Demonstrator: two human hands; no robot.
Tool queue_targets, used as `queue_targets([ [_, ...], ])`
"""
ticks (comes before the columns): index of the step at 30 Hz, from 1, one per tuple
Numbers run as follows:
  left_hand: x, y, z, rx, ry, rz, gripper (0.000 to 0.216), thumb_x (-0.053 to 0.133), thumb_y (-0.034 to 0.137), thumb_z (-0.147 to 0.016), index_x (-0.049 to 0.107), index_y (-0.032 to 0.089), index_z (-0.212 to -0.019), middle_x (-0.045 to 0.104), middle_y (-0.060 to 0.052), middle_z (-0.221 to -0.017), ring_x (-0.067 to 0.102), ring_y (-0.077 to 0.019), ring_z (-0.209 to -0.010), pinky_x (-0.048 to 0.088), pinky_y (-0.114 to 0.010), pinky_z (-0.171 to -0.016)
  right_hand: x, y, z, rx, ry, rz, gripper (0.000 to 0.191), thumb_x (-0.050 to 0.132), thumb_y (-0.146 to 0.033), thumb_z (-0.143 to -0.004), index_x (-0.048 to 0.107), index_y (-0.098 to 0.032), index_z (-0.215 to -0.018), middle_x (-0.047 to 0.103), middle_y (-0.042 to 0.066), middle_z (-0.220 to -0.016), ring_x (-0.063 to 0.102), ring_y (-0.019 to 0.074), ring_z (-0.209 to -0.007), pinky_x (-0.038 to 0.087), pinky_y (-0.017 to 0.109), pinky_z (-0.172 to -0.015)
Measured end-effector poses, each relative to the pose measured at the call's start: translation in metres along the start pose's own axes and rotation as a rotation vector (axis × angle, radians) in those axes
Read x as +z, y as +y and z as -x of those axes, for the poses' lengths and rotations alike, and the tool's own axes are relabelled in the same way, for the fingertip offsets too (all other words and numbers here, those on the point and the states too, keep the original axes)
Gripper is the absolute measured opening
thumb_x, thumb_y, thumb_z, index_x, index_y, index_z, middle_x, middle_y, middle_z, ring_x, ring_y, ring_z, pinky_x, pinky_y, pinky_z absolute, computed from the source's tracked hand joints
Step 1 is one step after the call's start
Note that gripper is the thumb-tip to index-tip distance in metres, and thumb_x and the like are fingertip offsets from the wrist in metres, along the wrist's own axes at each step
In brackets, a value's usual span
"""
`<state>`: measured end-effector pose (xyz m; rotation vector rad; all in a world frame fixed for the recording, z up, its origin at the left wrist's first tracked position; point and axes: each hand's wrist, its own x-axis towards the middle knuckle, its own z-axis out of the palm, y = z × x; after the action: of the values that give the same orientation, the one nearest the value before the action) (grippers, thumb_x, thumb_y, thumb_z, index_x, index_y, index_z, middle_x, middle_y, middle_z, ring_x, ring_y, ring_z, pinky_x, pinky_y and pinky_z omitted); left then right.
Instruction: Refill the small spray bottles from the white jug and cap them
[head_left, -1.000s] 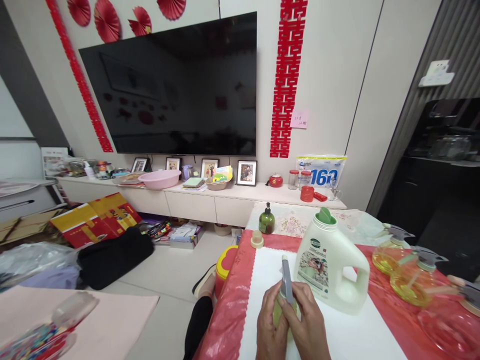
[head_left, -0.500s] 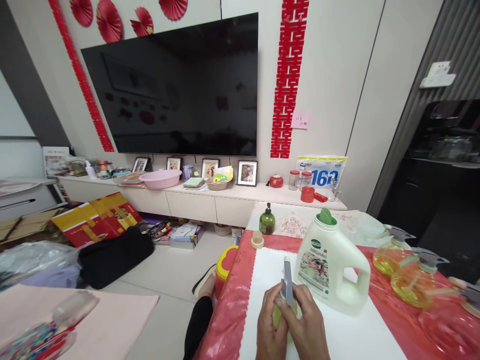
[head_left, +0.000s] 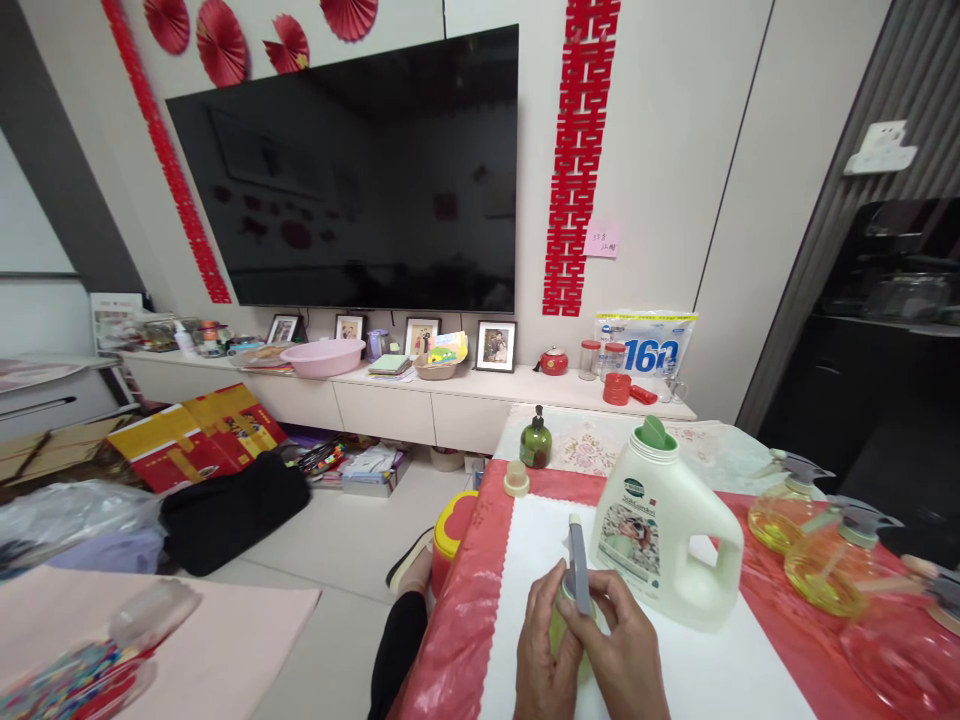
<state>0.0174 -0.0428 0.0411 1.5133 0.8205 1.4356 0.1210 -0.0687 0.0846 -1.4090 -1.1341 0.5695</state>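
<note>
My left hand (head_left: 541, 645) is wrapped round a small spray bottle (head_left: 561, 622) of yellow-green liquid, low over the white cloth (head_left: 525, 540). My right hand (head_left: 626, 655) pinches the bottle's grey trigger head (head_left: 577, 565) from the right side. The bottle's body is mostly hidden by both hands. Just behind and to the right stands a large pale detergent jug (head_left: 664, 530) with an open green cap and a handle on its right.
Two round spray bottles of yellow liquid (head_left: 784, 505) (head_left: 832, 560) stand on the red table cover at right. A beige cap (head_left: 516, 479) and a dark green pump bottle (head_left: 535, 440) sit at the table's far end. A yellow-red container (head_left: 450, 535) stands beside the table's left edge.
Both hands keep hold of the small spray bottle in the same spot. My right fingers have shifted slightly on the trigger head; the view has drifted a little.
</note>
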Motion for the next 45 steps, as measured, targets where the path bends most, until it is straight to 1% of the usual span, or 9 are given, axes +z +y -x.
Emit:
queue_targets([
  [3,0.002,0.004,0.0,-0.036,0.025,0.008,0.054,0.056,0.055,-0.092,0.061,0.02,-0.132,0.067,-0.013,-0.13,0.061,-0.0266,-0.124,0.047,-0.041,-0.11,0.003,-0.003,0.0,0.053,0.038,0.005,0.028,0.076,-0.041,-0.072,0.069,-0.021,-0.089,0.075,0.007,-0.096,0.071,0.0265,-0.095,0.057,0.036,-0.084],
  [8,0.004,0.001,0.0,-0.019,0.031,0.014,0.051,0.052,0.055,-0.093,0.062,0.022,-0.131,0.067,-0.012,-0.129,0.061,-0.0256,-0.123,0.048,-0.039,-0.109,-0.003,-0.006,0.003,-0.115,-0.042,0.15,0.029,0.061,-0.042,-0.087,0.07,-0.024,-0.107,0.068,0.006,-0.093,0.068,0.0233,-0.092,0.056,0.035,-0.082],
  [12,-0.001,-0.005,-0.001,0.019,-0.051,-0.015,0.049,0.053,0.049,-0.095,0.059,0.022,-0.135,0.066,-0.012,-0.131,0.06,-0.0255,-0.125,0.047,-0.039,-0.11,-0.01,-0.005,0.001,-0.169,-0.114,0.157,0.027,0.051,-0.038,-0.093,0.071,-0.026,-0.106,0.068,0.006,-0.096,0.067,0.021,-0.093,0.057,0.032,-0.082],
  [17,-0.007,-0.005,-0.003,0.048,-0.142,-0.051,0.049,0.051,0.042,-0.097,0.052,0.022,-0.142,0.062,-0.013,-0.137,0.057,-0.0251,-0.13,0.045,-0.041,-0.113,-0.006,-0.002,-0.003,-0.151,-0.017,0.104,0.025,0.064,-0.042,-0.085,0.072,-0.023,-0.098,0.069,0.007,-0.097,0.068,0.0231,-0.093,0.057,0.033,-0.084],
  [23,-0.006,-0.004,-0.004,0.058,-0.08,-0.061,0.048,0.047,0.046,-0.098,0.057,0.021,-0.137,0.065,-0.015,-0.132,0.061,-0.0265,-0.125,0.049,-0.042,-0.109,0.004,0.005,0.002,-0.059,0.083,0.118,0.029,0.07,-0.049,-0.08,0.07,-0.022,-0.092,0.068,0.007,-0.093,0.068,0.0242,-0.092,0.056,0.035,-0.085],
  [28,-0.005,0.0,-0.004,0.017,-0.107,-0.076,0.046,0.052,0.043,-0.097,0.057,0.02,-0.136,0.065,-0.014,-0.133,0.06,-0.0258,-0.127,0.047,-0.04,-0.111,-0.008,0.006,0.001,-0.111,-0.051,0.162,0.033,0.056,-0.047,-0.09,0.071,-0.024,-0.11,0.068,0.007,-0.103,0.066,0.0226,-0.1,0.055,0.033,-0.088],
  [32,-0.005,0.002,-0.004,0.011,-0.117,-0.071,0.046,0.053,0.041,-0.097,0.055,0.02,-0.138,0.064,-0.014,-0.134,0.058,-0.0257,-0.129,0.045,-0.041,-0.112,-0.015,0.004,-0.004,-0.149,-0.104,0.166,0.03,0.054,-0.043,-0.092,0.072,-0.025,-0.109,0.067,0.007,-0.102,0.066,0.0212,-0.099,0.055,0.031,-0.086],
  [41,-0.006,-0.007,-0.003,0.034,-0.105,-0.09,0.048,0.05,0.043,-0.098,0.053,0.021,-0.14,0.062,-0.014,-0.138,0.056,-0.0257,-0.131,0.045,-0.042,-0.113,0.0,0.012,0.002,-0.17,0.099,0.146,0.026,0.07,-0.044,-0.082,0.071,-0.022,-0.094,0.067,0.007,-0.091,0.068,0.0229,-0.089,0.058,0.034,-0.08],
  [45,-0.004,-0.002,-0.004,0.032,-0.102,-0.089,0.047,0.047,0.046,-0.098,0.056,0.021,-0.138,0.062,-0.015,-0.136,0.058,-0.0258,-0.129,0.046,-0.043,-0.111,-0.001,0.001,0.001,-0.182,0.074,0.135,0.027,0.064,-0.045,-0.086,0.07,-0.022,-0.098,0.069,0.007,-0.096,0.069,0.0227,-0.092,0.058,0.033,-0.082],
])
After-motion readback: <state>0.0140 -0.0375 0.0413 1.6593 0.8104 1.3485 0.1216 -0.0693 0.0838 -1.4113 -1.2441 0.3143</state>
